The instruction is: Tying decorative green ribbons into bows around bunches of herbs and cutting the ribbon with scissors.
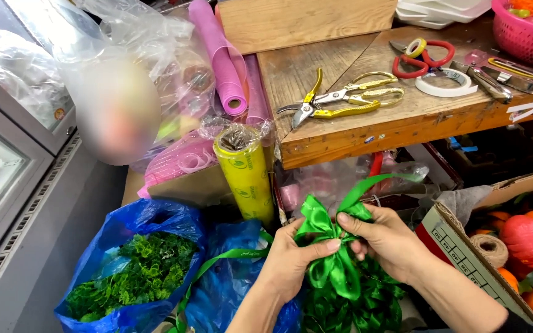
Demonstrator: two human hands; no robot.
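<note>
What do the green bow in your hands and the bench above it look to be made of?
Green bow: likely satin-type synthetic ribbon; glossy highlights along smooth, soft-folding loops. Both hands pinch it, left hand and right hand. Bench: bare wood, matte and worn; visible grain, scuffed edge, no varnish sheen.

Two hands: left point(291, 262), right point(387, 240). One green ribbon bow point(331, 246). Two blue bags point(134, 228) point(229, 277). One yellow film roll point(246, 172). One pruning shears point(316, 108). One gold scissors point(374, 91). One red scissors point(424, 60). Two tape rolls point(445, 83) point(416, 47). One twine ball point(490, 248).
</note>
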